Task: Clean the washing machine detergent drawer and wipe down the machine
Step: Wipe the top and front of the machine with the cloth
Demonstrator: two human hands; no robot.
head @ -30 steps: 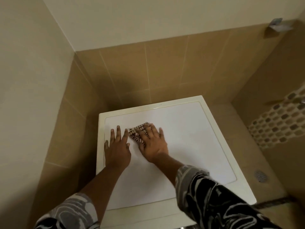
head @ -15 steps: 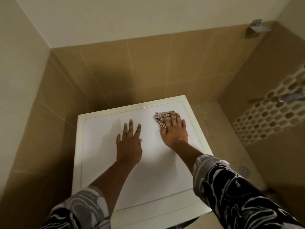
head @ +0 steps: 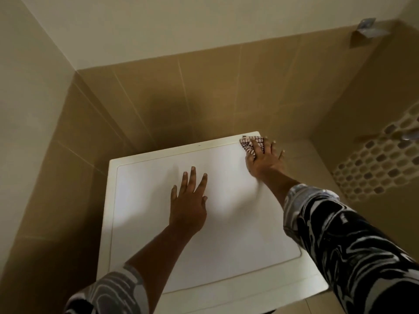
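The white top of the washing machine [head: 145, 200] fills the lower middle of the head view. My right hand [head: 264, 159] presses a striped red-and-white cloth [head: 248, 143] flat against the top's far right corner. My left hand [head: 189, 200] lies flat on the middle of the top, fingers spread, holding nothing. The detergent drawer and the machine's front are out of sight below the frame.
Tan tiled walls close in behind and to the left of the machine. To the right the tiled floor [head: 301, 155] drops away beside a wall with a pebble mosaic band [head: 374, 164]. A metal fixture [head: 368, 29] is mounted high on the right wall.
My right hand has slid the cloth from the left-middle of the top across to the far right corner. My left hand has shifted from the left side toward the middle.
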